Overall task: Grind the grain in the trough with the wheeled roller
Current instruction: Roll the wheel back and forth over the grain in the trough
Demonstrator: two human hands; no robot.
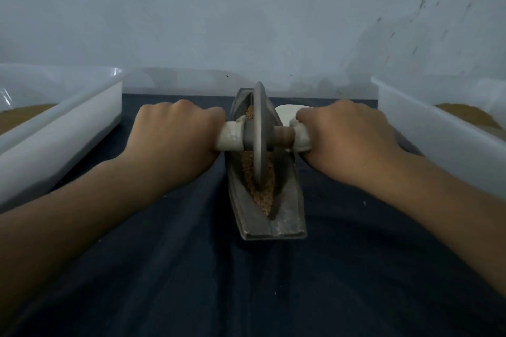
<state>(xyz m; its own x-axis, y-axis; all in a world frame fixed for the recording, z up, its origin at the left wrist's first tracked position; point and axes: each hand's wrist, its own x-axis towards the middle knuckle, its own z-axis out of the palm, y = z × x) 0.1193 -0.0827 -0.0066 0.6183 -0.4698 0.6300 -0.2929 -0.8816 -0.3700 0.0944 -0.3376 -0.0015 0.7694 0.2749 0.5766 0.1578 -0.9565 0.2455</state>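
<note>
— what can't you make out from where you stand?

— the two translucent plastic tubs run off the sides. the left tub (68, 128) and the right tub (427, 128) each show a patch of brown stuff through the wall, and i can't tell whether it's meal or whole grain. the far end of the metal trough (284, 216) is hidden behind the wheel. there's also a pale rounded lump (286, 115) just past the right knuckles, mostly covered, and i can't say what it is.

— and the room?

— dim. a pale wall (246, 8) behind, scuffed with dark flecks toward the right. a dark blue cloth (178, 268), creased, is spread under everything. the trough lies on it lengthwise between the tubs, pointing away from the person.

— the roller?

— the wheeled roller (258, 128) stands upright on edge in the trough's groove, toward the far half, with its axle across. the handle stubs are wrapped in whitish cloth.

— hands?

— both arms reach forward, backs of the hands up. the left hand (175, 134) is curled tight round the left handle and the right hand (347, 137) round the right one. the fingertips are tucked under, out of sight.

— the grain?

— the grain (262, 194) is tan and crumbly. it sits in the groove, heaped on the near side of the wheel, with a little showing beyond the axle.
</note>
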